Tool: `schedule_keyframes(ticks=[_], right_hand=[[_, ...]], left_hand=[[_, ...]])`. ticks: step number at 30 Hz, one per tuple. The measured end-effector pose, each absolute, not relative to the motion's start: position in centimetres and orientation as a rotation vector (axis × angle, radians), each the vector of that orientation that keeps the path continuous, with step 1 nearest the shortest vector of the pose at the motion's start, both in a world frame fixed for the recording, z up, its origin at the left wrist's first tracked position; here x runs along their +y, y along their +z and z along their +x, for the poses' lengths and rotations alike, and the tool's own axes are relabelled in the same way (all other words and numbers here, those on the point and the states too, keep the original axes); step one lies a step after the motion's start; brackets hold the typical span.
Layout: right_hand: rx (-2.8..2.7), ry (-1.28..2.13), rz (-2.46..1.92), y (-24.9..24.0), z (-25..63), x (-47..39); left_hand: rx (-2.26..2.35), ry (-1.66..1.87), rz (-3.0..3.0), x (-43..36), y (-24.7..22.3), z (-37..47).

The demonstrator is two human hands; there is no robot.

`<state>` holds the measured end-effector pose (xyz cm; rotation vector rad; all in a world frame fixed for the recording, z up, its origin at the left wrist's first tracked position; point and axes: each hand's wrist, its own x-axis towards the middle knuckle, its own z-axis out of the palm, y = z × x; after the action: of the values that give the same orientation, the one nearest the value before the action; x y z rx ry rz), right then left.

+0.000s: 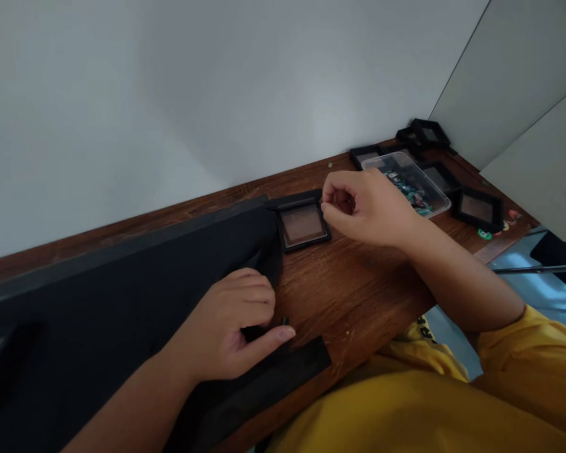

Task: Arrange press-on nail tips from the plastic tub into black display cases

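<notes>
The black frame [282, 233] is set on the wooden table [368, 277], right of the dark cloth [122, 270]. By its right edge the right hand [370, 207] is narrowly curled; nearer, the left hand [238, 321] is loosely bent. Whether anything is held cannot be told.

At least five black frames [303, 224], one clear box [429, 180], one dark cloth [136, 289] and one table [330, 286] show.
</notes>
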<state>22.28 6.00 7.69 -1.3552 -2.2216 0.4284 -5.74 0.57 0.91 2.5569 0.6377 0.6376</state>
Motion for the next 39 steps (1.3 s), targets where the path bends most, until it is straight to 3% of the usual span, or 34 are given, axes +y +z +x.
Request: schedule_keyframes(ticks=[11, 19, 24, 29, 39], right_hand=[[-2.86, 0.86, -1.324, 7.5, 25.2, 5.7], [-2.885, 0.73, -1.335, 5.2, 26.4, 6.0], [-2.969, 0.739, -1.565, 6.4, 25.1, 6.1], [-3.049, 0.797, -1.867, 8.6, 23.5, 6.0], [-3.034, 0.7, -1.936, 8.4, 24.2, 5.9]], left_hand=[[0.669, 0.658, 2.526, 1.9, 1.8, -7.2], [0.776, 0.383, 2.601, 0.8, 2.3, -6.1], [0.841, 0.273, 2.509, 1.2, 1.6, -6.5], [0.837, 0.299, 2.448, 1.6, 1.0, -6.7], [0.787, 0.359, 2.425, 1.4, 1.4, -5.9]])
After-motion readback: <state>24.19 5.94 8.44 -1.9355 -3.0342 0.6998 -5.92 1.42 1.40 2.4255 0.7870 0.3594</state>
